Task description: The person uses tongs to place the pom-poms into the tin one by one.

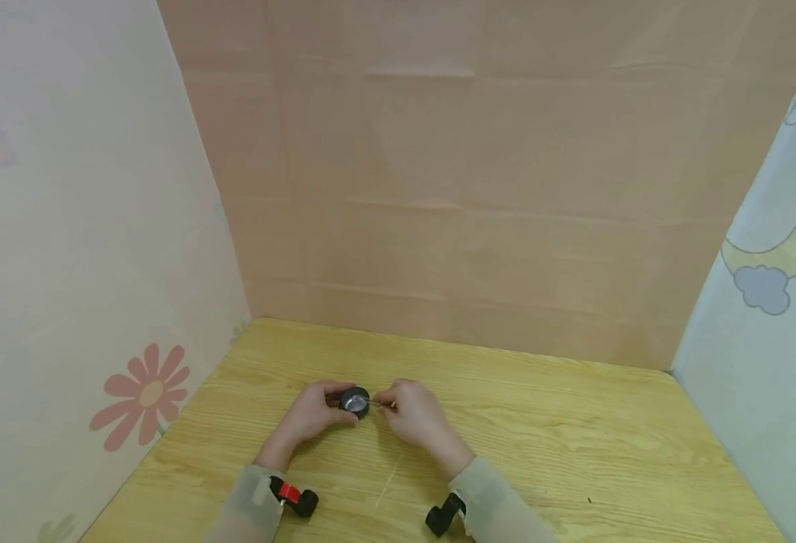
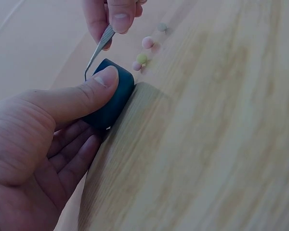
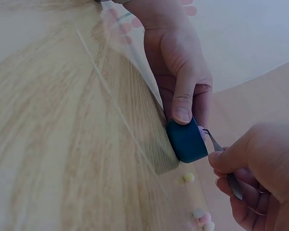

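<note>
My left hand (image 1: 308, 412) holds a small dark round container (image 3: 187, 140) by its sides, thumb on the near side. In the head view its open mouth faces up and shows a pale inside. On the other side, my right hand (image 1: 415, 413) pinches metal tweezers (image 2: 101, 44), their bent tip at the container's mouth. A small pink ball (image 3: 201, 130) shows at the tip by the rim; whether it is gripped I cannot tell. Loose on the table beside the container lie several small balls, among them a yellow one (image 3: 188, 177) and a pink one (image 2: 148, 42).
The wood-grain table (image 1: 547, 437) meets a brown back panel (image 1: 439, 188). Pale printed sheets stand on the left (image 1: 65, 264) and right (image 1: 764, 362). A tiny dark speck (image 1: 589, 499) lies at the front right. Each wrist wears a black camera mount (image 1: 444, 514).
</note>
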A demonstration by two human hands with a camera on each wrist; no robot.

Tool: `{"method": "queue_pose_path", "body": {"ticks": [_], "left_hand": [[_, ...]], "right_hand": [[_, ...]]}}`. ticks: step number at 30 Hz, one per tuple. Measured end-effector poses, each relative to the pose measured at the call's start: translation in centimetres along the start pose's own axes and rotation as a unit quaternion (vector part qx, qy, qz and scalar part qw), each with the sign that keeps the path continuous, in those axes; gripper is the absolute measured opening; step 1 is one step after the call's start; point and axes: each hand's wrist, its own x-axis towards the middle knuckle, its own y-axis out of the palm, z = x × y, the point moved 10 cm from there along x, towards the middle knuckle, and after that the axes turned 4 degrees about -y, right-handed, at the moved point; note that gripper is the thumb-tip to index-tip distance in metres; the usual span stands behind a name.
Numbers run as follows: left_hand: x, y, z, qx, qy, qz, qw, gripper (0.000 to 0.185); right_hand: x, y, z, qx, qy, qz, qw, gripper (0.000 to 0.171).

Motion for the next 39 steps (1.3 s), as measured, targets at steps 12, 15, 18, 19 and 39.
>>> {"method": "queue_pose_path", "body": {"ticks": [12, 15, 18, 19, 39], "left_hand": [[0.2, 0.0, -0.2, 0.004, 0.000, -0.003, 1.0000, 0.059], [0.2, 0.0, -0.3, 0.007, 0.001, -0.004, 1.0000, 0.059], [0.1, 0.0, -0.3, 0.005, 0.001, -0.004, 1.0000, 0.059], [0.1, 0.0, -0.2, 0.004, 0.000, -0.004, 1.0000, 0.059], [-0.1, 0.0, -0.2, 0.003, -0.004, -0.001, 1.0000, 0.060]], "right_hand": [[0.0, 0.2, -0.4, -0.009, 0.006, -0.011, 1.000, 0.019], [0.0, 0.2, -0.5, -0.013, 0.006, -0.013, 1.000, 0.019], [0.0, 0.2, -0.5, -0.016, 0.006, -0.017, 1.000, 0.018], [0.0, 0.2, -0.5, -0.017, 0.006, -0.018, 1.000, 0.018], [-0.3, -1.0, -1.0, 0.031, 0.037, -0.037, 0.998, 0.017]]}}
